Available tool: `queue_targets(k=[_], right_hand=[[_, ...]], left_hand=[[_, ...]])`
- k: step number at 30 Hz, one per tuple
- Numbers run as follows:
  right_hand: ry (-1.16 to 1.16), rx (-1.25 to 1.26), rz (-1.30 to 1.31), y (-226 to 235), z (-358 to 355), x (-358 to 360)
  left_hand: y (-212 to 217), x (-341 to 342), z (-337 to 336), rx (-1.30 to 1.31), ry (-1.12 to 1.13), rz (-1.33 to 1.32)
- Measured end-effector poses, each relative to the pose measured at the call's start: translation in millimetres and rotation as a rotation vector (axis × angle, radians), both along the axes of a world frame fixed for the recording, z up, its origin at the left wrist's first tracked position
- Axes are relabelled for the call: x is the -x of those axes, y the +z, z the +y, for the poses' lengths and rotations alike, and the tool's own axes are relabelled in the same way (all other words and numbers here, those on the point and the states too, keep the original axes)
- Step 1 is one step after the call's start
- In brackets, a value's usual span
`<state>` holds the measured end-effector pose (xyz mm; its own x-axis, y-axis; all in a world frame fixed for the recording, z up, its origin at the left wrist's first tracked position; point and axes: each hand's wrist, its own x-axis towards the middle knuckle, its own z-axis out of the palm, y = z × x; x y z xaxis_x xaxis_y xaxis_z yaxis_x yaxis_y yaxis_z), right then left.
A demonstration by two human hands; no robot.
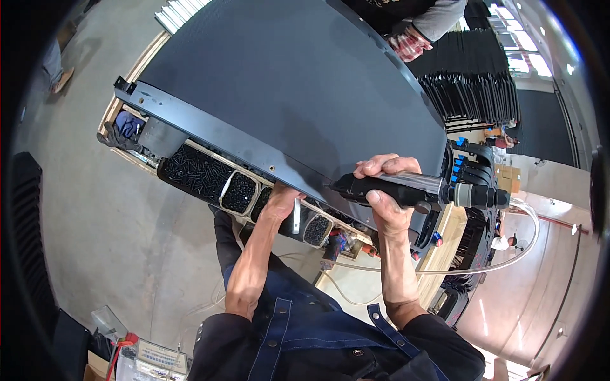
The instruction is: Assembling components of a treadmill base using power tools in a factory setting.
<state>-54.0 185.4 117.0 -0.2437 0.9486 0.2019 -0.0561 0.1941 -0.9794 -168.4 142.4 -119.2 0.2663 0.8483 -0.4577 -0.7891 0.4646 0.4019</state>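
Note:
My right hand (391,190) is wrapped round an air-powered hand tool (427,189) with a black head, a silver barrel and a clear hose. The tool lies nearly level, its black nose at the near edge of a large dark grey panel (273,76). At that same edge my left hand (283,200) reaches in at the panel's folded metal rim (210,132), its fingers mostly hidden. Just beside it a small pale metal strip (297,217) hangs down; whether the hand grips it does not show.
Below the rim run bins with black screws (194,171) and small black parts (239,192). A dark glove (121,136) lies at the left end. Across the panel stands another person (410,44). Stacked black frames (470,95) are behind. The clear hose (534,235) loops at right.

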Motion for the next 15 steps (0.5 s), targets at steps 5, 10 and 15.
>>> queue_targets(k=[5, 10, 15], right_hand=[[0.062, -0.027, 0.005, -2, 1, -5], [0.084, -0.048, -0.016, -1, 3, 2], [0.129, -0.086, -0.007, -8, 7, -5]], left_hand=[[-1, -11, -6, 0.045, 0.094, -0.137], [-6, -11, -5, 0.021, 0.099, -0.119], [-10, -17, -10, -0.085, 0.139, -0.118]])
